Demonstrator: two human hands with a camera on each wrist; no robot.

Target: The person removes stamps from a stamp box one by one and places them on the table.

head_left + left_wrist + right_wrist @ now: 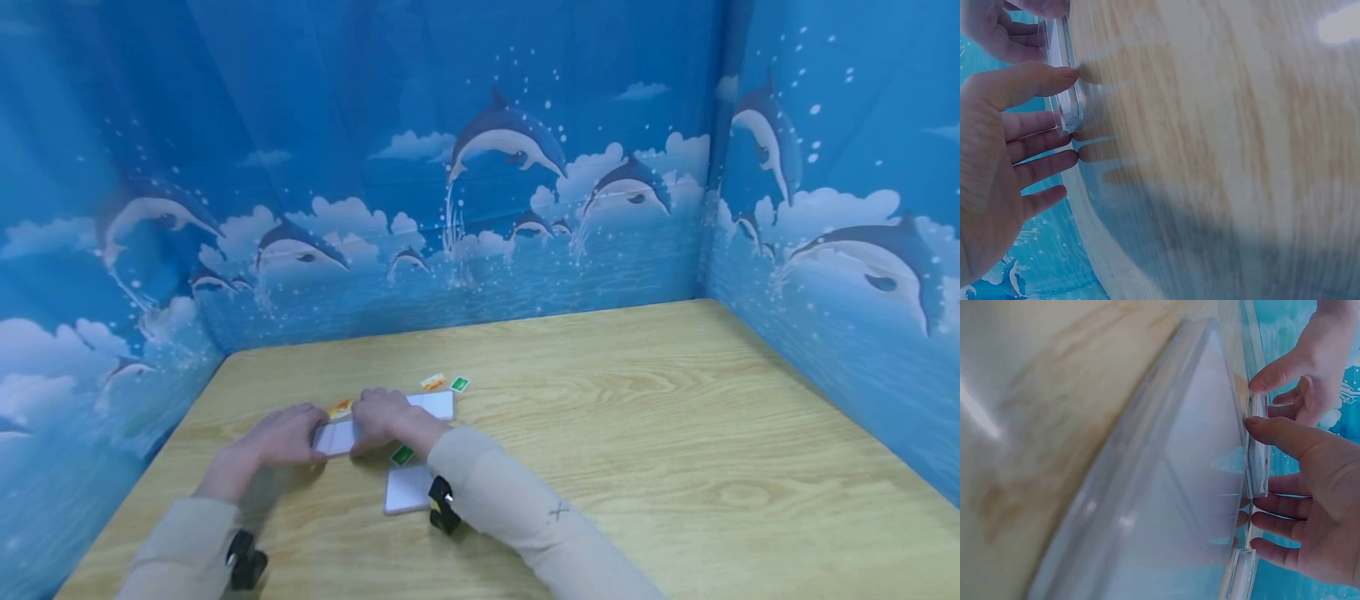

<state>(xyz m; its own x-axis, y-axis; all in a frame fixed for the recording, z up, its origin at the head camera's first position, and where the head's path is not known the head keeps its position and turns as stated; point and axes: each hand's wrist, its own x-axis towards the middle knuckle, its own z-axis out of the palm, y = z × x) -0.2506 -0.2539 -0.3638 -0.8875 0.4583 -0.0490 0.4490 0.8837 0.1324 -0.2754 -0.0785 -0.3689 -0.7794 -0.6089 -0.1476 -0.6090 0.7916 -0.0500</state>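
Observation:
A flat white case with clear edges (pixel 335 438) lies low at the table between both hands. At its left end, my left hand (pixel 281 435) grips it, the thumb (pixel 1054 76) along the near edge and fingers on the far side. My right hand (pixel 381 417) pinches the same case near its right end, thumb in front and fingers behind. In the right wrist view the held case (pixel 1259 453) shows edge-on. A second white case (pixel 438 404) lies just right of the right hand, in line with the held one.
A third white case (pixel 406 490) lies nearer, partly behind the right sleeve. By it is a green card (pixel 402 454). Farther back lie another green card (pixel 460 384) and an orange-and-white card (pixel 432 382). An orange card (pixel 340 409) sits behind the held case. Dolphin-print curtains (pixel 480 208) border the table.

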